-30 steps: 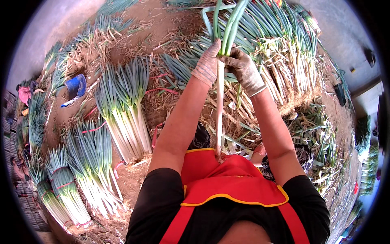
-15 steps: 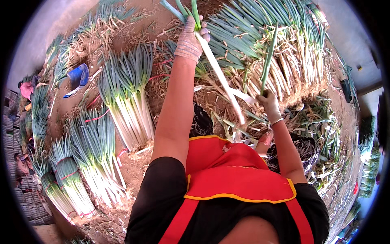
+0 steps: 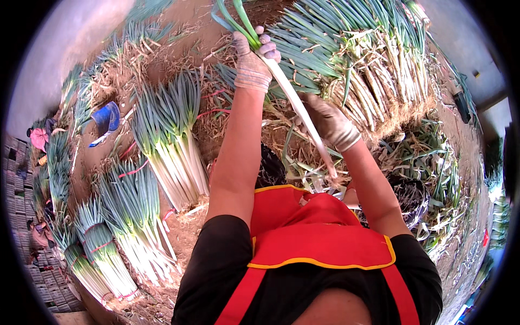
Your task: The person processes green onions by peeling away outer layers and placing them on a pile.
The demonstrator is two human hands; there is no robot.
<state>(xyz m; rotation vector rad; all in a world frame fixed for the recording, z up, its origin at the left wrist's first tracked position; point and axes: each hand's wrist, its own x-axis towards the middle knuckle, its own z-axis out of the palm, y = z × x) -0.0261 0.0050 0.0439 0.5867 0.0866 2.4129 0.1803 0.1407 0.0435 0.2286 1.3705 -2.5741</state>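
Note:
In my gloved left hand (image 3: 253, 62), held out ahead, is a long green onion (image 3: 295, 103). The fingers wrap round it where the green leaves meet the white shank. Its white shank slants down to the right, with the root end above my red apron (image 3: 319, 244). My gloved right hand (image 3: 331, 123) is beside the middle of the shank, fingers stretched toward it and apart. Its fingertips are partly behind the shank, so whether they touch it I cannot tell.
A large pile of untrimmed green onions (image 3: 379, 81) lies ahead on the right. Stripped leaves (image 3: 428, 168) litter the ground below it. Cleaned green onions (image 3: 173, 141) lie at left, near tied bundles (image 3: 103, 249). A blue container (image 3: 106, 118) lies beyond them.
My right hand has let go of the stripped green leaf and moved left and forward to the onion's shank. My left hand still holds the onion, slightly lower.

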